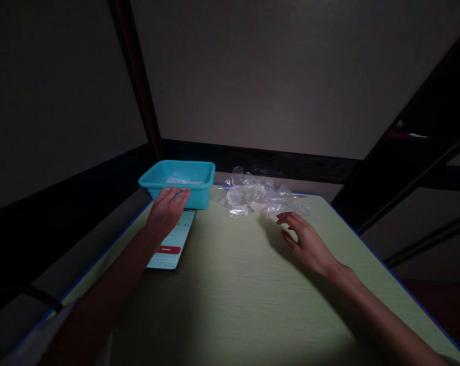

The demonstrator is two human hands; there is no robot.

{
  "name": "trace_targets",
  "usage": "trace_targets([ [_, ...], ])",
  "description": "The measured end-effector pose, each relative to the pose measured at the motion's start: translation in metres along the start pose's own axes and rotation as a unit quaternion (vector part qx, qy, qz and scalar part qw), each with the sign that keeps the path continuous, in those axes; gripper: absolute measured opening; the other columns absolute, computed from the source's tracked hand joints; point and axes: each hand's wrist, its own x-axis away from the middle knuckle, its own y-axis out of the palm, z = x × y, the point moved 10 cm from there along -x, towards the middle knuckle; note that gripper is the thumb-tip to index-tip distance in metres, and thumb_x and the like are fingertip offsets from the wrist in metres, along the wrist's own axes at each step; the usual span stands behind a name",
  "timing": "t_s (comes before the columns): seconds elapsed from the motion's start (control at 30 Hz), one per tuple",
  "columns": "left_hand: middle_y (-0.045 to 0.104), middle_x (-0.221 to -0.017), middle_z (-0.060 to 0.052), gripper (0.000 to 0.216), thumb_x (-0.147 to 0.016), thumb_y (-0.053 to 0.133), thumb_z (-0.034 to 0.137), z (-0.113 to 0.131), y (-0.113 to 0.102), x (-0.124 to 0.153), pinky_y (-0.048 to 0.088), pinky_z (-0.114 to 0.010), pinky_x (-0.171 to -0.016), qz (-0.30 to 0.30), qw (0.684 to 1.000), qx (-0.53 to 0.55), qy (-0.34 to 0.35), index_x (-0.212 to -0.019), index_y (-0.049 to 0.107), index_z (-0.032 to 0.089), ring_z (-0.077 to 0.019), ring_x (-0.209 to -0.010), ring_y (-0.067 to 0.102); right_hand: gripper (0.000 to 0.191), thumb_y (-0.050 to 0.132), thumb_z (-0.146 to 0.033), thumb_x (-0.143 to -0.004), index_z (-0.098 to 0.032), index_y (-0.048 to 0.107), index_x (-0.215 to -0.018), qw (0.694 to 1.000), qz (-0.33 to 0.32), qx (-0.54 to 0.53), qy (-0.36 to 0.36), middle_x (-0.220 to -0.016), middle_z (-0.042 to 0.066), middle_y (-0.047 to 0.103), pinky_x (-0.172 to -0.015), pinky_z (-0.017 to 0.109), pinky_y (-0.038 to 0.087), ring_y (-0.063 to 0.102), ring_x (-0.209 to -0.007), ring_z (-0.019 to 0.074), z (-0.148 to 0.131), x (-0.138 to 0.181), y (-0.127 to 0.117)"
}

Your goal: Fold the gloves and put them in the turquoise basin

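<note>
My left hand (170,206) is raised at the near side of a turquoise plastic basin (204,193), its fingers stretched out and holding nothing I can see. Something pale and thin (180,180) lies inside the basin. Below that hand is a smartphone (178,239) with a lit screen, partly covered by my forearm. Over the table, my right hand (304,241) has its fingers loosely bent and apart, with no object between them. A heap of crumpled clear plastic packaging (260,195) lies just beyond its fingertips.
Both arms reach over a pale green table (230,305) with a blue edge. Behind it stands a grey wall panel (252,76) with a dark lower strip. A dark slanted frame (397,122) rises at the right.
</note>
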Motion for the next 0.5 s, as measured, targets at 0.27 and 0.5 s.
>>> trace_targets([
  [0.27,0.056,-0.065,0.001,0.039,-0.093,0.031,0.004,-0.008,0.001,-0.001,0.051,-0.021,-0.082,-0.005,1.000,0.000,-0.020,-0.060,0.045,0.018,-0.0088,-0.075,0.065,0.022,0.043,-0.011,-0.078,-0.019,0.053,-0.096,1.000,0.006,-0.003,0.003,-0.108,0.011,0.056,-0.080,0.042,0.048,0.056,-0.098,0.0250,0.004,-0.002,-0.001],
  [0.5,0.056,-0.069,0.001,0.035,-0.093,0.032,0.006,-0.013,-0.002,-0.003,0.051,-0.022,-0.081,0.009,0.999,0.012,-0.039,-0.064,0.045,0.019,-0.0092,-0.076,0.065,0.021,0.045,-0.014,-0.077,-0.020,0.054,-0.094,0.999,0.037,-0.019,0.016,-0.104,0.010,0.052,-0.080,0.043,0.048,0.054,-0.095,0.0248,0.006,-0.003,-0.007],
])
